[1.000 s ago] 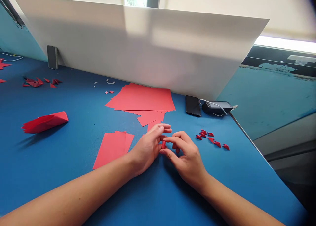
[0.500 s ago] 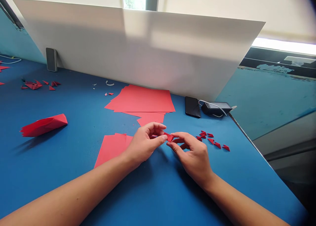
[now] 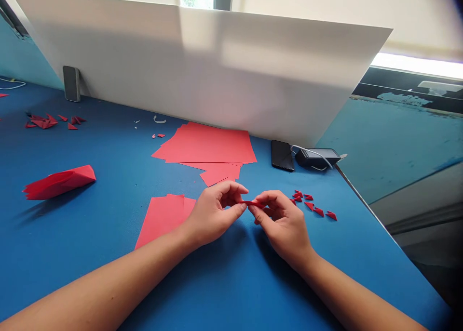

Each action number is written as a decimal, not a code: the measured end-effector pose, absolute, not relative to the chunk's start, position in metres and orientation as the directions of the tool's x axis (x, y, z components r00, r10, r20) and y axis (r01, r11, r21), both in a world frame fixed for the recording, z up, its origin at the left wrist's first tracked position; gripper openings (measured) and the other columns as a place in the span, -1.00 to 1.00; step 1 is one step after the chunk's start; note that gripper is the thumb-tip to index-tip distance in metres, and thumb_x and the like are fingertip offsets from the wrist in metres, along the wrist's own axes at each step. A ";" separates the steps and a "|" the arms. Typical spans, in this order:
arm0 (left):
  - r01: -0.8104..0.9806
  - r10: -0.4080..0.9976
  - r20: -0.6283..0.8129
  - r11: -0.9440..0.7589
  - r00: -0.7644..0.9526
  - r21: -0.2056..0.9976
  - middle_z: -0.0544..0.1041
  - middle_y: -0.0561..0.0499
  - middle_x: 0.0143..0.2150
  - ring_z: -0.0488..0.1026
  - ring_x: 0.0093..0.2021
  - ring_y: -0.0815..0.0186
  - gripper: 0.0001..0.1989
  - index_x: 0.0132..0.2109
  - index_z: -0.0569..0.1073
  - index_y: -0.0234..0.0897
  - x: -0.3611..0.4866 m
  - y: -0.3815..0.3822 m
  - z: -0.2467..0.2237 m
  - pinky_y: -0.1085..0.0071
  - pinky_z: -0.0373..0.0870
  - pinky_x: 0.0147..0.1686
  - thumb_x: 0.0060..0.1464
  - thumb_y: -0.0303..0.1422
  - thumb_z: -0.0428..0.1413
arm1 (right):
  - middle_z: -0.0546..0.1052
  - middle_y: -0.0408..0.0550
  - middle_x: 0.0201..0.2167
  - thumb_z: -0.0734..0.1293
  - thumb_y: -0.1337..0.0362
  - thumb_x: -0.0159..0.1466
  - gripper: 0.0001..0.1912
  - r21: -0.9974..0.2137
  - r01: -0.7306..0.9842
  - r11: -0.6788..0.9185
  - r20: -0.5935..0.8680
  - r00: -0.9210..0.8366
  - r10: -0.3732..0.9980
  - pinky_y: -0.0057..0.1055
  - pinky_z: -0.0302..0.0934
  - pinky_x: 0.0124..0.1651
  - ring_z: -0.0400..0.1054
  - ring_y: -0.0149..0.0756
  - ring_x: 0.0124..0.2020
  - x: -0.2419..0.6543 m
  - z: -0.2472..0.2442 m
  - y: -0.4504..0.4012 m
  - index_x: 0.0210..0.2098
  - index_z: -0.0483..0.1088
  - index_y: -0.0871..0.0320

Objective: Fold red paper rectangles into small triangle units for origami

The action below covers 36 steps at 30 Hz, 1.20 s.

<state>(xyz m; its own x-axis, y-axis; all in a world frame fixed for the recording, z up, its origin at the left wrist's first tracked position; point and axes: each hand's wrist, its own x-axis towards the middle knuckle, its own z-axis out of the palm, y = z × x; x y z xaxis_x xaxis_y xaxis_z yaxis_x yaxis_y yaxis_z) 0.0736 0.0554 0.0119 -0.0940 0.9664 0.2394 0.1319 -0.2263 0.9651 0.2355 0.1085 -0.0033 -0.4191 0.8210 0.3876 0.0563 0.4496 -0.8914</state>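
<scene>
A small folded piece of red paper is pinched between my hands, seen edge-on as a thin strip. My left hand holds its left end between thumb and fingertips, and my right hand grips its right end. Just beyond my right hand lies a group of small folded red paper triangles. A stack of red paper sheets lies under the left hand's wrist side, partly hidden by it. More red sheets lie farther ahead.
A white board stands along the far side of the blue table. A black phone and a corded black power bank sit against it. A large folded red paper form and scattered red triangles lie left.
The red piece has turned from a visible triangle face to a thin edge-on strip. Both hands have shifted slightly right, and my right hand now holds the piece's right end.
</scene>
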 end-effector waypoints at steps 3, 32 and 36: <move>0.309 0.956 0.289 -0.261 -0.049 0.915 0.46 0.04 -0.34 0.40 -0.33 0.38 -0.86 -0.17 0.49 -0.27 0.073 0.054 0.013 0.46 0.34 -0.33 0.10 -0.42 0.13 | 0.46 -0.13 -0.35 0.35 0.38 0.21 -0.90 -0.812 0.076 0.578 0.490 -0.449 0.747 -0.40 0.38 -0.26 0.41 -0.36 -0.34 0.236 -0.003 0.107 -0.27 0.38 0.10; 0.024 0.984 0.144 -0.142 -0.108 0.990 0.49 0.02 -0.32 0.46 -0.31 0.35 -0.86 -0.21 0.42 -0.30 0.074 0.059 0.010 0.42 0.42 -0.28 0.04 -0.40 0.17 | 0.47 -0.05 -0.30 0.29 0.38 0.23 -0.90 -0.862 -0.001 0.507 0.435 -0.515 0.739 -0.29 0.32 -0.18 0.39 -0.24 -0.26 0.239 0.003 0.109 -0.26 0.40 0.09; 0.135 0.978 0.195 -0.185 -0.066 0.973 0.50 0.01 -0.30 0.47 -0.28 0.32 -0.86 -0.15 0.41 -0.26 0.075 0.056 0.009 0.38 0.41 -0.24 0.10 -0.40 0.11 | 0.46 -0.10 -0.42 0.35 0.27 0.21 -0.92 -0.919 0.043 0.391 0.333 -0.447 0.830 -0.35 0.33 -0.29 0.39 -0.30 -0.39 0.237 0.001 0.108 -0.31 0.35 0.11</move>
<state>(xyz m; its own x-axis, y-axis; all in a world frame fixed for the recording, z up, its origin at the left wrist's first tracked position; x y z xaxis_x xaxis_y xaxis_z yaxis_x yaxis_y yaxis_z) 0.0748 0.0561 0.0094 -0.0664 0.9785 0.1953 0.1347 -0.1852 0.9734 0.2369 0.1085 0.0012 -0.4475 0.8302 0.3326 0.0428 0.3913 -0.9193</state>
